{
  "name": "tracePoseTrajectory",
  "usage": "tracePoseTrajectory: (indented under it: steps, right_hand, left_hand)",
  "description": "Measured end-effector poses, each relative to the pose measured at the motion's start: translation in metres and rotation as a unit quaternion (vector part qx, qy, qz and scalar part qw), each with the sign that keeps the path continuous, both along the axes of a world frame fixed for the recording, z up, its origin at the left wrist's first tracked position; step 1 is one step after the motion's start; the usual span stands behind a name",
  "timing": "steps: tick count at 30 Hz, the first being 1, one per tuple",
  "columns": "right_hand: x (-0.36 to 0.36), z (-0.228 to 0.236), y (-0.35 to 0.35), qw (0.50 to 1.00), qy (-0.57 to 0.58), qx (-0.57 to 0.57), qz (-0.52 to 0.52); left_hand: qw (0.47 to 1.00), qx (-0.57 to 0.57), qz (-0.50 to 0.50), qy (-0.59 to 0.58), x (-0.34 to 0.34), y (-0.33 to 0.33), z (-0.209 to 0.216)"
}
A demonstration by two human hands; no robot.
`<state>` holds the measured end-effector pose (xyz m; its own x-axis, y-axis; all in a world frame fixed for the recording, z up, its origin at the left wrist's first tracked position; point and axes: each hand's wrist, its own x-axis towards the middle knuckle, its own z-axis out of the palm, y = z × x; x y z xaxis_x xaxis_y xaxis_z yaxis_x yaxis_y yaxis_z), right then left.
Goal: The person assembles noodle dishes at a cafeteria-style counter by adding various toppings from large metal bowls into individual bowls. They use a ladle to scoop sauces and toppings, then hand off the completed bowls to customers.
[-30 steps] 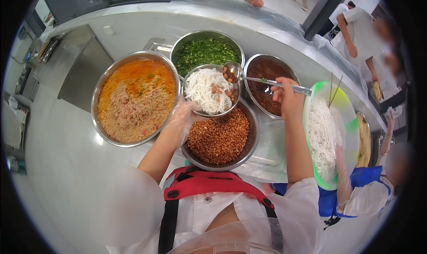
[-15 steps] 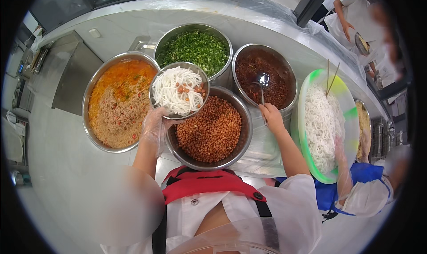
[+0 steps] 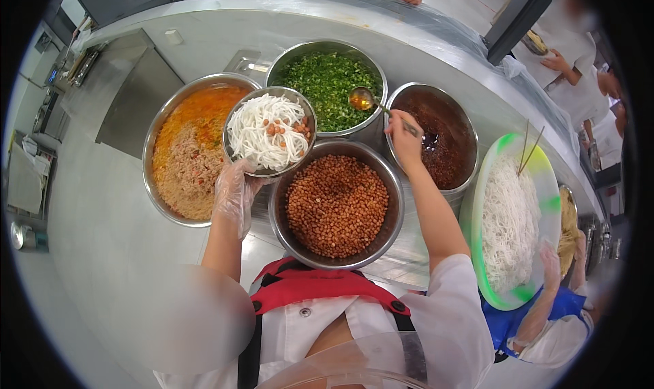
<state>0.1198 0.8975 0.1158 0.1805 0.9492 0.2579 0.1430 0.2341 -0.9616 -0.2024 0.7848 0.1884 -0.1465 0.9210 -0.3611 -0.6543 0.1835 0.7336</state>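
My left hand (image 3: 235, 193), in a clear plastic glove, grips the near side of a steel bowl (image 3: 312, 116). White noodles (image 3: 255, 127) fill the bowl, with several peanuts on top. My right hand (image 3: 405, 138) is closed round the handle of a ladle (image 3: 361, 99), whose scoop holds an orange-red liquid. The scoop hangs over a steel basin of chopped green onions (image 3: 320, 75). Just right of it, my right hand is above the rim of a pot of dark red sauce (image 3: 446, 161). A basin of peanuts (image 3: 334, 208) stands nearest my body.
Left stands a wide basin with orange oil and a crumbly tan mix (image 3: 191, 157). To the right, a co-worker's gloved hand (image 3: 550, 263) is at a green-and-white tub (image 3: 480, 253) of white noodles with two sticks. A plastic-covered ledge (image 3: 381, 28) runs along the back.
My right hand has lifted the ladle out of the dark red sauce and moved it left, over the green onions. The noodle bowl stays in my left hand.
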Motion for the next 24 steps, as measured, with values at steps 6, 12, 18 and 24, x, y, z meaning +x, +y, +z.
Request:
tracePoseTrajectory:
  steps: [6,12,18,24]
  right_hand:
    - [-0.042,-0.056,0.053,0.870,-0.453,0.160,0.109]
    - [-0.064,-0.067,0.055,0.949,-0.298,0.029,0.102]
    - [-0.052,-0.034,0.063,0.991,-0.105,-0.080,0.025]
    - [-0.071,0.055,0.026,0.998,-0.034,0.035,0.043]
  left_hand:
    - [0.999,-0.003,-0.002,0.044,-0.013,-0.007,0.011]
    - [0.998,-0.021,0.054,0.032,-0.021,-0.010,0.015]
    - [0.997,-0.023,0.054,0.044,-0.025,-0.004,0.012]
    - [0.999,-0.018,0.031,0.022,-0.028,0.003,0.005]
